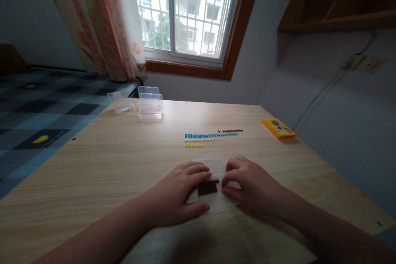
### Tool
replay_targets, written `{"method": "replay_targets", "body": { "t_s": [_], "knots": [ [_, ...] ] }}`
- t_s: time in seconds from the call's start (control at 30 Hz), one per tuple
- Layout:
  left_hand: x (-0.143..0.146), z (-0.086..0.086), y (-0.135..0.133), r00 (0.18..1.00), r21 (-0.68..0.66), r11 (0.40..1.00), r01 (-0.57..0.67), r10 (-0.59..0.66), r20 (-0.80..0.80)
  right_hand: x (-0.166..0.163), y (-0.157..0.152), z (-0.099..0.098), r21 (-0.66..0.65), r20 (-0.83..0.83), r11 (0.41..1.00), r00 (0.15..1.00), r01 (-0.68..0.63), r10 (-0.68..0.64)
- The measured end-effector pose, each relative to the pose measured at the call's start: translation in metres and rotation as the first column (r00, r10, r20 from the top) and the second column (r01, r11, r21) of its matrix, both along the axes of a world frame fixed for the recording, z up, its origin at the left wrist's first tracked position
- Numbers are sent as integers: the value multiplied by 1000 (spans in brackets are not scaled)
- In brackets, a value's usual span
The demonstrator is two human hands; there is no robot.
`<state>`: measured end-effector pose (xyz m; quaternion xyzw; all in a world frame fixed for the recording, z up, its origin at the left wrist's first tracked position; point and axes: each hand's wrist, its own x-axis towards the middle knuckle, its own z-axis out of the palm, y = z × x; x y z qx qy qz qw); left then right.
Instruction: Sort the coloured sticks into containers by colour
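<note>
A clear plastic box (218, 204) lies on the table in front of me, with its transparent lid (213, 161) opened back on the far side. Inside it, dark brown pieces (208, 187) are packed flat together in a block with a stepped right edge. My left hand (185, 187) grips the box's left side, fingers over the far edge and thumb at the near edge. Over the right part of the box, my right hand (244, 179) has its thumb and fingertips pinched together. Whatever lies between those fingertips is too small or hidden to make out.
Beyond the box run rows of tiny blue pieces (201, 135), yellow pieces (190, 146), pale pieces (201, 140) and brown pieces (232, 131). Open clear boxes (150, 109) stand at the far left. An orange-yellow case (278, 128) lies near the right edge of the wooden table (123, 156).
</note>
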<state>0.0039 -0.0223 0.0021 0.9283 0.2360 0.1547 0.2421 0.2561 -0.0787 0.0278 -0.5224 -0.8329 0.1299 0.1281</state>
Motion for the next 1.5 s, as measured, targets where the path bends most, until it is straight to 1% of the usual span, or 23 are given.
{"method": "replay_targets", "body": {
  "t_s": [0.13, 0.27, 0.4, 0.53, 0.7, 0.9, 1.17, 1.33, 1.5],
  "knots": [
    [0, 0, 0, 1000, 3, 1000, -1, 1, -9, 1, 2, -1, 29, 12, 1000, 1000, 9, -9],
    [1, 1, 0, 1000, 7, 1000, -3, 3, -13, 6, 3, 6, 82, 11, 996, 999, -45, 44],
    [1, 1, 1, 1000, 5, 1000, -2, 2, -14, 8, -1, 12, 36, 23, 993, 994, -112, 111],
    [0, 0, 1, 1000, 5, 1000, 2, -2, -11, 5, -4, 12, 8, 51, 990, 989, -143, 142],
    [1, 0, 1, 1000, -3, 1000, 2, -2, -5, 2, -1, 5, 43, 48, 990, 990, -133, 131],
    [1, 1, 0, 1000, 9, 1000, 2, -1, -19, 6, 3, 2, 103, -16, 987, 992, -122, 124],
    [0, -1, 0, 1000, 9, 1000, 7, -6, -3, 4, 3, -1, 55, 15, 990, 991, -131, 130],
    [0, -1, 1, 1000, 8, 1000, 6, -6, -12, 3, 4, -5, 78, 0, 988, 991, -136, 137],
    [1, 2, -1, 1000, -1, 1000, 4, -4, 1, 6, 4, -6, 102, -62, 988, 991, -116, 123]
  ]
}}
